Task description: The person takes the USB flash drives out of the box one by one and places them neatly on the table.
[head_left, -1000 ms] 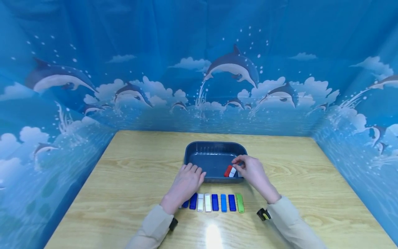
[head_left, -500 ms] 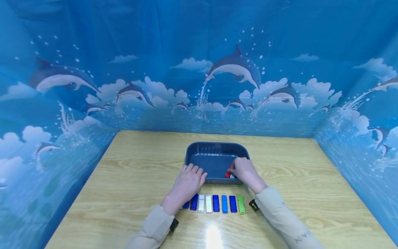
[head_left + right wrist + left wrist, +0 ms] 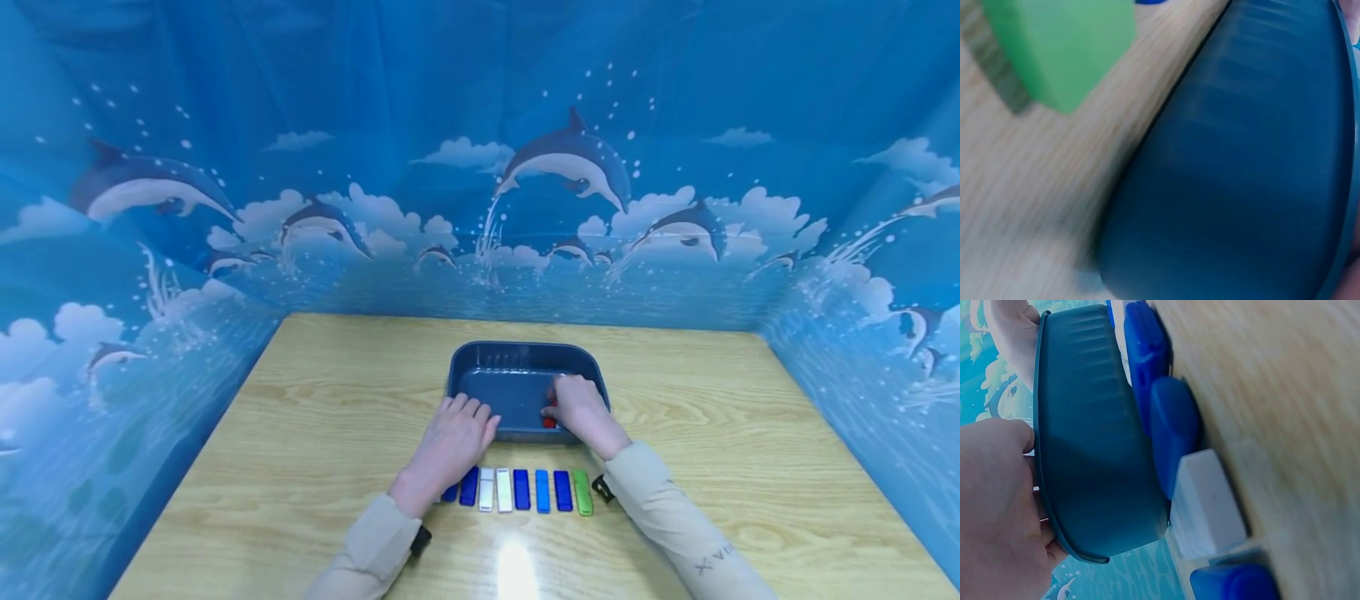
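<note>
A dark blue tray (image 3: 525, 356) sits mid-table. My left hand (image 3: 452, 433) rests on its near left rim, fingers over the edge; the left wrist view shows those fingers going behind the rim. My right hand (image 3: 581, 408) reaches into the tray's near right corner, its fingers bent down around a red oblong piece (image 3: 550, 422) resembling a USB stick. The hand hides most of this piece and the others beside it; I cannot tell whether it grips one. In the right wrist view the tray's outer wall (image 3: 1229, 162) hides the fingers.
In front of the tray lies a row of similar sticks: a green one (image 3: 582, 492) at the right end, a light blue one (image 3: 542, 492), several dark blue ones and white ones (image 3: 503, 490). The left forearm covers the row's left end. A dolphin-print curtain (image 3: 480, 283) surrounds the wooden table (image 3: 337, 375).
My right hand has moved left and down into the tray's corner, over the white and red pieces seen there before. The left hand stays at the rim.
</note>
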